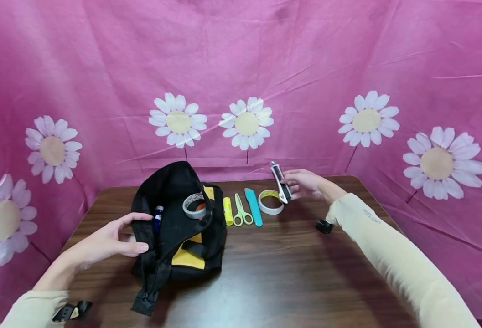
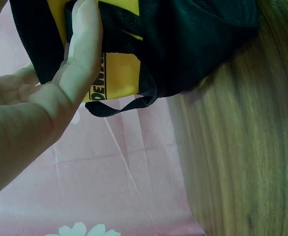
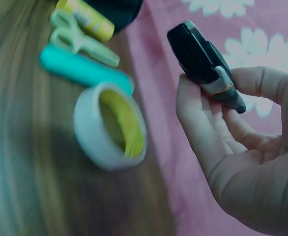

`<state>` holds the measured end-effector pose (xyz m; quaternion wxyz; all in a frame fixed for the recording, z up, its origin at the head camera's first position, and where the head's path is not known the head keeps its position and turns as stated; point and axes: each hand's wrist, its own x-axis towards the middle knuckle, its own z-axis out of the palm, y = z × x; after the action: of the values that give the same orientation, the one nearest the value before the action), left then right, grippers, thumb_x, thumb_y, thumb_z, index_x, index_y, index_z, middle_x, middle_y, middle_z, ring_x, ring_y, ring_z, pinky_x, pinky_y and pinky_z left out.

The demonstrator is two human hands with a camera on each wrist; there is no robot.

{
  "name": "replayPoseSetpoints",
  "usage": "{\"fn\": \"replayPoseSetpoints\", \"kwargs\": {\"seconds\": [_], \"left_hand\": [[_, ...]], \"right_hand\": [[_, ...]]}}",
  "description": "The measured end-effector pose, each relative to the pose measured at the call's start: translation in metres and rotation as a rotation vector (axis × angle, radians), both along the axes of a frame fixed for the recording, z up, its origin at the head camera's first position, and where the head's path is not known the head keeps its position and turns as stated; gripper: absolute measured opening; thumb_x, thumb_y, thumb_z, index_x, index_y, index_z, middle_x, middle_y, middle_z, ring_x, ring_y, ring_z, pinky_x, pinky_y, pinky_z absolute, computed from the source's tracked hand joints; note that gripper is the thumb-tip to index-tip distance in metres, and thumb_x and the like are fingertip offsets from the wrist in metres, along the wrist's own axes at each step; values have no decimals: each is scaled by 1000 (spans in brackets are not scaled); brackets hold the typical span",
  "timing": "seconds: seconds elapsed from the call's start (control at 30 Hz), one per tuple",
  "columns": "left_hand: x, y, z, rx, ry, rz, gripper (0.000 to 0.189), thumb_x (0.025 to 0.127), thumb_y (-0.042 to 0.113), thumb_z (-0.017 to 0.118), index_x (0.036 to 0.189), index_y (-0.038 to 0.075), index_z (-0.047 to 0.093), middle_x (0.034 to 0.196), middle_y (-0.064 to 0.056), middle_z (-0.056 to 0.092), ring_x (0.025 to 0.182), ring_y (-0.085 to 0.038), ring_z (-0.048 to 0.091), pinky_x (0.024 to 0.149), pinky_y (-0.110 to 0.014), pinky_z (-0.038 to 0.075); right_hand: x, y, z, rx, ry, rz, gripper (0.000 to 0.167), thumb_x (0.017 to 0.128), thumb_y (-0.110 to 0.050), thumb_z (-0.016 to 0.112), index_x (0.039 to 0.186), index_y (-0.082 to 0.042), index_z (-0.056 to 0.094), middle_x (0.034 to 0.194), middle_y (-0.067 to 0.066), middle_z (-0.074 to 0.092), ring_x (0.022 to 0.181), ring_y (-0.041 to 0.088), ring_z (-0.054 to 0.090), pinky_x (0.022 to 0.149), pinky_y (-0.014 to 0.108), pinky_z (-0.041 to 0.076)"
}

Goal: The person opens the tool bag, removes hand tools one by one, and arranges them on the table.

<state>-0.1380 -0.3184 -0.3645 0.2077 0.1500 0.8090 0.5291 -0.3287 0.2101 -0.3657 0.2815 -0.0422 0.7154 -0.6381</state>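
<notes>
1. While a brown wooden table [image 1: 265, 278] is backed by a flowered pink cloth [image 1: 298, 54], the step in hand is judged to be the handling of one tool beside a steadied bag.

2. On the table's left part a black-and-yellow bag [image 1: 189, 258] is set, its mouth spread wide. If the tool is meant for it, the next move would call for a pass leftward over the loose row, with the mouth kept wide and its rim cleared.

3. By the left hand [image 1: 105, 241], the bag's left rim is pinched between thumb and fingers.

4. By the right hand [image 1: 304, 182], the black-and-white tool [image 1: 280, 182] is pinched between thumb and fingertips.

5. Near the table's far edge the tool is held up, apart from the white tape roll [image 1: 271, 211]; a stapler is suggested, but this cannot be told for certain.

6. Left of that roll, outside the bag, a teal cutter [image 1: 253, 207], green scissors [image 1: 240, 209] and a yellow tube [image 1: 227, 211] are laid side by side.

7. Within the bag, a grey tape roll [image 1: 188, 212], a blue cylinder [image 1: 158, 219] near the left rim and a partly hidden orange thing [image 1: 201, 207] are contained; anything deeper cannot be made out.
</notes>
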Motion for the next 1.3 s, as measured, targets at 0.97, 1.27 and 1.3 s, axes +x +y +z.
{"fn": "replayPoseSetpoints", "kwargs": {"seconds": [0.97, 1.27, 1.3], "left_hand": [[-2, 1, -4, 56, -14, 21, 63, 96, 9, 70, 149, 14, 37, 99, -24, 66, 91, -37, 69, 87, -46, 57], [4, -2, -3, 48, -3, 32, 63, 96, 9, 69, 149, 11, 35, 97, -24, 67, 88, -36, 70, 88, -47, 57], [4, -2, -4, 45, -3, 34, 62, 96, 9, 69, 148, 12, 36, 97, -24, 67, 88, -35, 70, 88, -46, 57]], "right_hand": [[-7, 58, -103, 111, 115, -189, 62, 100, -16, 64, 150, 8, 36, 93, 3, 68, 79, 11, 67, 68, 32, 60], [1, 48, -97, 222, 170, -150, 60, 96, -16, 70, 145, 8, 44, 85, 4, 67, 71, 12, 64, 59, 32, 59], [2, 48, -97, 228, 168, -151, 60, 96, -16, 70, 145, 8, 44, 85, 4, 67, 71, 11, 63, 59, 32, 59]]}}
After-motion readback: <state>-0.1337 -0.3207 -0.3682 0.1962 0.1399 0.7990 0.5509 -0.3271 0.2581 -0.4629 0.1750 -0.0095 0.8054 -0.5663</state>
